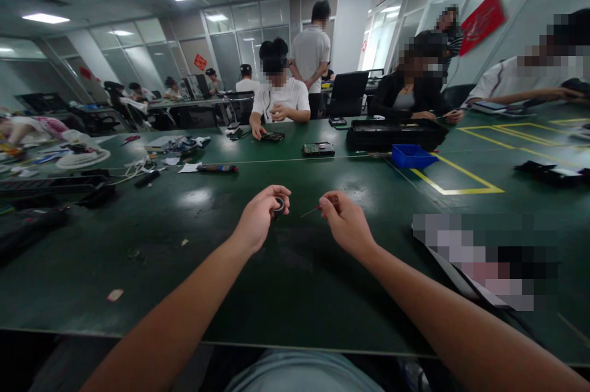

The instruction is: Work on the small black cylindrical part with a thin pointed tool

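Observation:
Above the green tabletop, both my hands are raised a short way apart. My left hand is closed round a small dark round piece with a pale ring on it; the fingers cover most of its body. In the fingertips of my right hand is a thin metal rod with a bit of red at its base, which looks like a small screwdriver. Its tip points left towards the round piece, and the two do not touch. The grip end is hidden inside the hand.
Ahead lie a circuit-board unit, a blue bin, a long black casing and a dark pen-like tool. A blurred-out flat object is at right. Black parts fill the left. Several people sit across the table.

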{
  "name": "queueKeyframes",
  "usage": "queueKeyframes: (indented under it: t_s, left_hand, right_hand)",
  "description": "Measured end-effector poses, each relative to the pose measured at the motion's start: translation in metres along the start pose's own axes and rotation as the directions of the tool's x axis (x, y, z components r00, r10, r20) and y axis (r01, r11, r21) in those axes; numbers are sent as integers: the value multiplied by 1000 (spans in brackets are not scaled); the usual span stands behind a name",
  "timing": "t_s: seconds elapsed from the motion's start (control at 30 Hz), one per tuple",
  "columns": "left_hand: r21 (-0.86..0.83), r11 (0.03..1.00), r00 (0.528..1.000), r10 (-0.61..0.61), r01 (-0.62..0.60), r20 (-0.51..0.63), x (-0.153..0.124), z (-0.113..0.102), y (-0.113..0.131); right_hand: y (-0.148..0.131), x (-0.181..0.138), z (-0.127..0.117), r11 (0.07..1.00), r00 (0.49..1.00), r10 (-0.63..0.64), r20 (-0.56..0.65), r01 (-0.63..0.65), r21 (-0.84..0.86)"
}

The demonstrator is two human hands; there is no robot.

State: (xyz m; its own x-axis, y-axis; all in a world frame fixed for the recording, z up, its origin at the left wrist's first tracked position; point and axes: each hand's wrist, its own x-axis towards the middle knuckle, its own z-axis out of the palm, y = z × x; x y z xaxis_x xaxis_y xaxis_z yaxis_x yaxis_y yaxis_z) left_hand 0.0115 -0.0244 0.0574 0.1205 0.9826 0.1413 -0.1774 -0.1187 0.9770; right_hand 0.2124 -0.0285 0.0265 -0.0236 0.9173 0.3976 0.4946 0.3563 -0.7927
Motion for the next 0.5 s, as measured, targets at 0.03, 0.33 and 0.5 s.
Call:
queueKeyframes:
  t_s: [0.03, 0.33, 0.5]
  left_hand:
    - [59, 998, 1000, 3, -3, 7, 2, 3, -9]
    - [435, 890, 984, 74, -137, 160, 7, -7, -45]
    - [489, 857, 979, 76, -161, 189, 9, -14, -47]
  right_hand:
    - [0, 0, 0, 1000, 1000, 6, 0, -6, 5]
    - [-1, -2, 3, 999, 999, -33, -5, 33, -16]
    - [2, -2, 5, 1000, 1000, -22, 13, 22, -12]
